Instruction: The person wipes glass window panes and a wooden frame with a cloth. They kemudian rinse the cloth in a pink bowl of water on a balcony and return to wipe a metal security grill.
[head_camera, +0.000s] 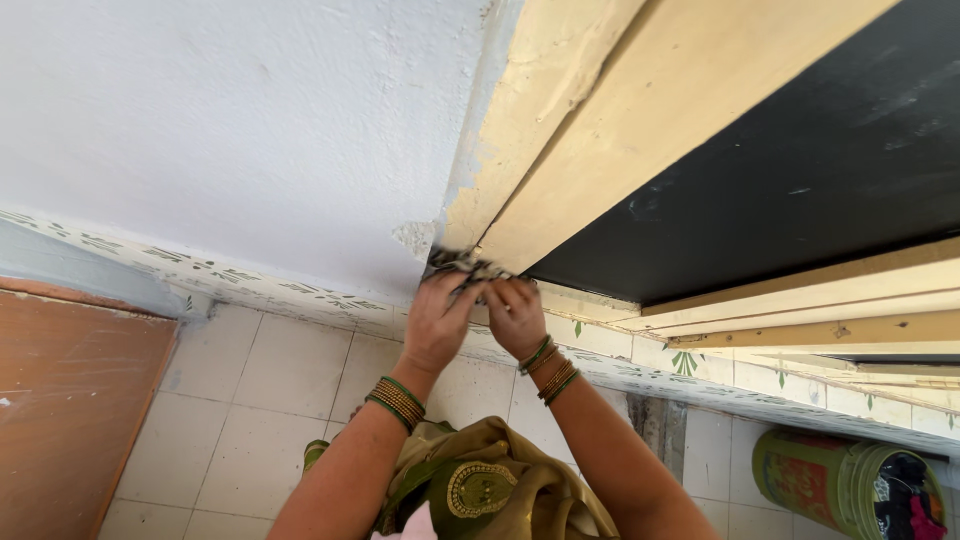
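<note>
A pale blue wall (230, 130) fills the left, meeting a cream door frame (600, 130) that runs diagonally beside a black panel (800, 150). Below lies a white tiled floor (260, 390), open on the left up to a brown door (70, 400); a green bucket (850, 485) stands at the right. At the frame's lower corner, the left hand (437, 322) and right hand (517, 315) sit side by side, fingers closed on a dark crumpled cloth (462, 265) pressed against the edge.
</note>
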